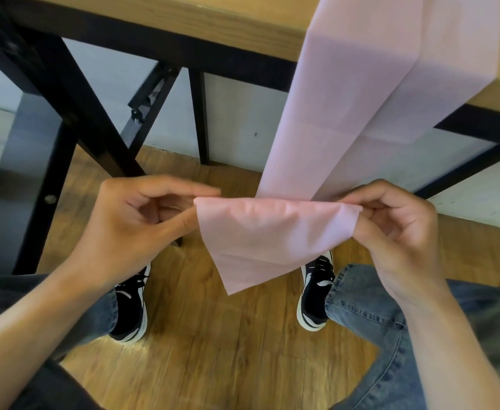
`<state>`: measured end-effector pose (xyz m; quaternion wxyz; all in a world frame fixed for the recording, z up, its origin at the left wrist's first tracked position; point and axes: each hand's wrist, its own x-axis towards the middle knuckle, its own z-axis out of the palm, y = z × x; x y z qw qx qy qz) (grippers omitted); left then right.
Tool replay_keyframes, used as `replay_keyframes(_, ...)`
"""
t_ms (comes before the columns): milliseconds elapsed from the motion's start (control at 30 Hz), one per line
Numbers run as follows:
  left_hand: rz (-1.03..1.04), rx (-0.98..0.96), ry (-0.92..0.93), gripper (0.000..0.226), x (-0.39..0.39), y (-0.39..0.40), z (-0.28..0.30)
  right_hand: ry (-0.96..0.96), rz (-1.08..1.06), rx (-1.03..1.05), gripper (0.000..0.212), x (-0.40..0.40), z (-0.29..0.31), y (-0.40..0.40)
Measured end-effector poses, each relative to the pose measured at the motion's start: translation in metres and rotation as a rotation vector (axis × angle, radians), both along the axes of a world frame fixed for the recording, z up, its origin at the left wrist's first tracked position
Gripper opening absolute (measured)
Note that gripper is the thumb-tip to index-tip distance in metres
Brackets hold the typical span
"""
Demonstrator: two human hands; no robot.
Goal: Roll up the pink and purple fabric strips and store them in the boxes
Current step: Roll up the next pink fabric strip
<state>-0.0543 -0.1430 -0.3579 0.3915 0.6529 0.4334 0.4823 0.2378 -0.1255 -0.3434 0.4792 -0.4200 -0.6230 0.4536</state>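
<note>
Wood-grain plank flooring (213, 335) fills the lower part of the view, with a pale wall behind it and a light wooden table with a black metal frame (183, 19) across the top. Black frame legs slant down to the floor at the left.

One long pale pink fabric strip (346, 119) lies over the front edge of the table near its right end and hangs down toward the floor. Its lower end is lifted and held level between both hands, well below the table edge and above the floor. The free end folds over toward the viewer and hangs as a loose flap, its bottom corner pointing down between the two shoes.

The left hand (142, 214) pinches the left edge of the strip between thumb and forefinger; the remaining fingers are curled in behind. The right hand (396, 220) pinches the right edge of the strip between thumb and fingertips, with the other fingers curled under the fabric. The strip is stretched flat between the two pinch points.

Below the hands, two black-and-white laced sneakers (315, 291) stand flat on the floor, well apart. Blue denim trouser legs (370, 297) reach in from the lower left and lower right.
</note>
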Motion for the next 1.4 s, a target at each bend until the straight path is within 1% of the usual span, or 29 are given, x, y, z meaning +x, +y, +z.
replay_keyframes(67, 0.007, 0.023, -0.008, 0.034, 0.001, -0.001, 0.001, 0.001, -0.020, -0.024, 0.018, -0.001, -0.002, 0.001)
replay_keyframes(167, -0.028, 0.051, 0.007, 0.028, 0.000, 0.000, 0.000, 0.068, -0.047, -0.104, 0.014, -0.001, -0.005, 0.002)
replay_keyframes(267, -0.119, -0.018, -0.052, 0.031, -0.003, 0.001, -0.001, 0.108, -0.059, -0.126, 0.026, 0.001, -0.010, 0.002)
replay_keyframes(300, -0.137, -0.038, -0.061, 0.033, -0.004, 0.002, -0.001, 0.123, -0.055, -0.123, 0.025, 0.001, -0.010, 0.002)
replay_keyframes(400, -0.104, -0.039, -0.030, 0.032, -0.003, 0.001, -0.001, 0.216, 0.017, -0.171, 0.021, 0.001, -0.009, 0.003)
replay_keyframes(500, -0.041, -0.031, -0.048, 0.027, -0.003, 0.001, -0.002, 0.288, 0.151, -0.220, 0.026, 0.003, -0.006, 0.003)
replay_keyframes(600, -0.041, -0.013, -0.043, 0.022, -0.004, 0.002, -0.003, 0.240, 0.166, -0.176, 0.032, 0.003, -0.003, 0.002)
replay_keyframes(667, -0.041, -0.005, -0.025, 0.020, -0.004, 0.003, -0.004, 0.165, 0.111, -0.137, 0.028, 0.001, -0.001, 0.001)
replay_keyframes(733, -0.033, -0.002, -0.012, 0.020, -0.004, 0.003, -0.005, 0.059, 0.045, -0.083, 0.019, -0.002, -0.001, -0.001)
replay_keyframes(800, -0.012, 0.011, 0.007, 0.019, -0.004, 0.003, -0.005, -0.016, 0.019, -0.028, 0.020, -0.006, 0.001, -0.003)
replay_keyframes(900, 0.005, 0.029, 0.024, 0.027, -0.004, 0.002, -0.004, -0.047, 0.003, -0.010, 0.018, -0.008, 0.000, -0.004)
replay_keyframes(933, -0.003, 0.039, 0.034, 0.029, -0.003, 0.001, -0.003, -0.054, -0.007, -0.008, 0.022, -0.008, -0.001, -0.004)
replay_keyframes(1033, -0.035, 0.075, 0.065, 0.027, -0.001, 0.000, -0.001, -0.043, -0.020, 0.008, 0.039, -0.008, -0.003, -0.005)
replay_keyframes(1133, -0.066, 0.050, 0.033, 0.032, -0.002, 0.001, 0.001, -0.035, -0.033, 0.028, 0.052, -0.006, -0.005, -0.004)
replay_keyframes(1167, -0.069, 0.041, 0.025, 0.034, -0.003, 0.001, 0.002, -0.009, -0.029, 0.015, 0.053, -0.005, -0.006, -0.003)
replay_keyframes(1233, -0.058, 0.035, 0.011, 0.037, -0.003, 0.002, 0.001, 0.077, 0.016, -0.048, 0.047, -0.003, -0.007, -0.001)
replay_keyframes(1300, -0.043, 0.034, -0.009, 0.032, -0.004, 0.002, 0.001, 0.151, 0.099, -0.097, 0.043, -0.004, -0.005, 0.000)
replay_keyframes(1400, -0.041, 0.035, -0.017, 0.023, -0.004, 0.002, 0.001, 0.197, 0.152, -0.117, 0.052, -0.005, -0.003, 0.000)
